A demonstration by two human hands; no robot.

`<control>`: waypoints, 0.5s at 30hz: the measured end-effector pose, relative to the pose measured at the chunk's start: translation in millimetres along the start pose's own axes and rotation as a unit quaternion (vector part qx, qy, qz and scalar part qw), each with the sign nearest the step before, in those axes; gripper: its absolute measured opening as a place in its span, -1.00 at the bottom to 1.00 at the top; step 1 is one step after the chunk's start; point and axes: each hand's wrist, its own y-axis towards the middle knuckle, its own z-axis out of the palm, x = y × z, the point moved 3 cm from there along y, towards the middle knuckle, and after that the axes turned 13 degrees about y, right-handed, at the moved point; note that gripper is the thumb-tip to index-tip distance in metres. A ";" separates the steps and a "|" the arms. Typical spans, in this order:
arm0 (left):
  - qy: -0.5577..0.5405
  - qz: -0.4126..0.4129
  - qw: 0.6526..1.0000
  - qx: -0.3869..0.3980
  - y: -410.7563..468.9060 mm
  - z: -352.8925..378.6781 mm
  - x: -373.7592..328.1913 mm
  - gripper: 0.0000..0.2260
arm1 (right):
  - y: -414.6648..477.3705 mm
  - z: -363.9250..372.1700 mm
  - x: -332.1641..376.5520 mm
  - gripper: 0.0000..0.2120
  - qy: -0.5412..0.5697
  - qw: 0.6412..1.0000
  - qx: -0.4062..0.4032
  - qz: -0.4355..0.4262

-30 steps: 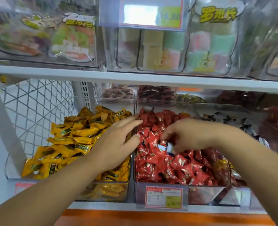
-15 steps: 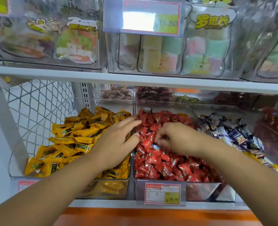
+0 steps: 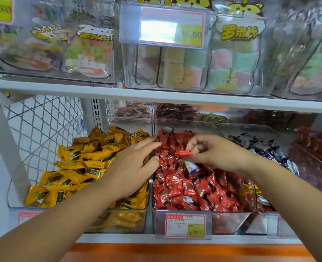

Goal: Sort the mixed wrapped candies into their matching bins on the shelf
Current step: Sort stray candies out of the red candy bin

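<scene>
Shelf bin point(image 3: 230, 222) of red candies point(image 3: 184, 190): right hand point(image 3: 216, 154) pinches white-purple wrapped candy point(image 3: 191, 167); left hand point(image 3: 130, 167) spread flat.

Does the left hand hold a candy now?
No: the left hand lies flat, fingers straight, across the yellow candies and the red candies, curled round nothing.

Red candies point(image 3: 177, 188): glossy, crinkled plastic wrappers.
Yellow candies point(image 3: 84, 163), left of the red candies: shiny, smooth film.
Bin wall point(image 3: 230, 222): clear, glossy plastic.
Shelf board point(image 3: 175, 97) above the red candies: smooth white, matt.

Upper price tag point(image 3: 172, 27) (16.80), wire mesh point(image 3: 43, 129)
</scene>
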 end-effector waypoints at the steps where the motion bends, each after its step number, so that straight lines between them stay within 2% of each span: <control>1: -0.001 0.000 1.000 -0.001 0.0 -0.3 -0.3 -0.45 | -0.8 -4.2 -0.6 -0.89 0.003 1.000 -0.002 0.006; 6: 0.000 0.001 1.000 -0.009 0.6 -0.7 -1.8 -0.46 | -6.1 -7.9 -9.2 -0.91 -0.086 0.995 0.007 0.043; 9: -0.004 0.003 1.000 -0.015 0.9 -0.3 -1.2 -0.46 | -6.4 -23.2 0.4 -0.91 -0.129 0.988 -0.080 -0.007; 12: -0.003 0.002 1.000 -0.014 0.8 0.2 -1.1 -0.46 | -14.0 -57.1 17.3 -0.91 -0.187 0.961 -0.195 -0.057; 15: 0.001 0.003 1.000 -0.014 0.3 0.1 -0.6 -0.46 | -24.6 -93.5 15.9 -0.89 -0.213 0.943 -0.250 -0.063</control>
